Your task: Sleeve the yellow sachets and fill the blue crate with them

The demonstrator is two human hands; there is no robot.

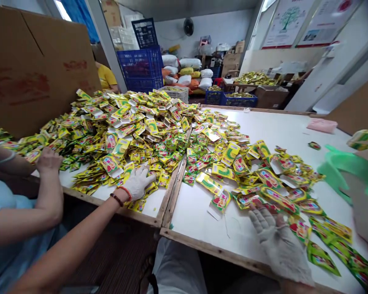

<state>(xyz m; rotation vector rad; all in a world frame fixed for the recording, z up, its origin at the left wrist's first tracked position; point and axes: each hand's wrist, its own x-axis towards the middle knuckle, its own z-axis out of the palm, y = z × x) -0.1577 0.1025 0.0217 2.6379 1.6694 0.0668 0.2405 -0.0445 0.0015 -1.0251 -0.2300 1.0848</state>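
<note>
Gloved and nearest the lens, the right hand lies flat with fingers spread on the loose sachets at the front of the white surface, gripping nothing. The left hand rests just as open-palmed on the near fringe of where they pile thickest, further left, not far from a co-worker's bare hand. These yellow, green and red sachets look light, thin and glossy, so they will likely slide over one another and slip off a glove. A pinch at a flat sealed edge, or a flat-palmed sweep to gather several, seems the surest hold.
</note>
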